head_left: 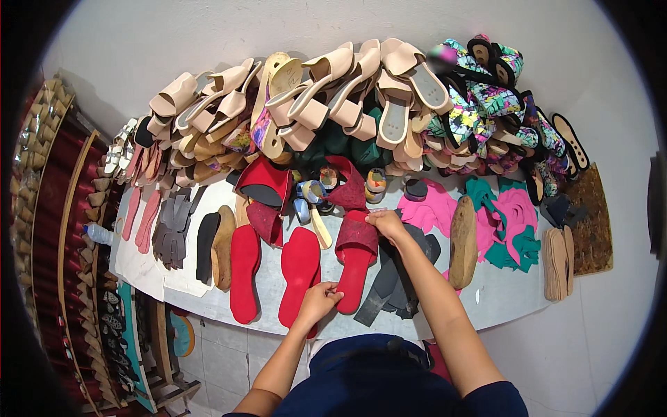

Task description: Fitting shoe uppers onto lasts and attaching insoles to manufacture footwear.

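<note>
A red slipper with a wide textured red strap lies near the table's front edge. At its heel, the fingers of my left hand pinch the edge of the sole. My right hand grips the toe end from the right, its thumb hidden. Just left lie red insoles, with another red insole farther left. Red uppers sit beyond them, and another red upper stands behind the slipper. Dark grey strips lie beneath my right forearm.
Beige heeled sandals and colourful patterned sandals are piled along the wall. A wooden shoe last, pink pieces and stacked tan insoles lie to the right. Shelves of shoe lasts stand at left.
</note>
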Motion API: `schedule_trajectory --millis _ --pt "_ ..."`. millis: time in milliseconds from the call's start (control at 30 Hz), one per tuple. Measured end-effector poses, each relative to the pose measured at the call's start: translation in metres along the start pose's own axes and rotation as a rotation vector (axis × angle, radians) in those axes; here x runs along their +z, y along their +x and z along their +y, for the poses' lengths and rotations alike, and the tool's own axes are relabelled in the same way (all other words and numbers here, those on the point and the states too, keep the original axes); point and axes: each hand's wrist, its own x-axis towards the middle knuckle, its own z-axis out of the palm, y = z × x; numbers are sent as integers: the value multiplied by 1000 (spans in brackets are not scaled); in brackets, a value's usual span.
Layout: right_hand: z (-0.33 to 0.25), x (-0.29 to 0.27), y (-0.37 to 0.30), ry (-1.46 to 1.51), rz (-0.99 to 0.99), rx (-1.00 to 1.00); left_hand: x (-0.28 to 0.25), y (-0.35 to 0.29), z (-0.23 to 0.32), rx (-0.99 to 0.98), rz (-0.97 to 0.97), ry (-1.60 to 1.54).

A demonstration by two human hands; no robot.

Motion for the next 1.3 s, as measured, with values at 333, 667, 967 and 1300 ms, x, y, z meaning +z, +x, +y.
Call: schedule_trajectory --millis 333,667,967,1300 --pt "10 2 2 -46 1 -78 57 -25 -12 379 324 253" --pt "11 11 -16 -154 11 -14 56 -32 -31 304 309 140" --pt "18 11 -19 -86 -9 -77 49 -34 -65 218 30 -440" --pt "23 0 -17 -116 -18 -60 51 -36 -51 -19 121 -553"
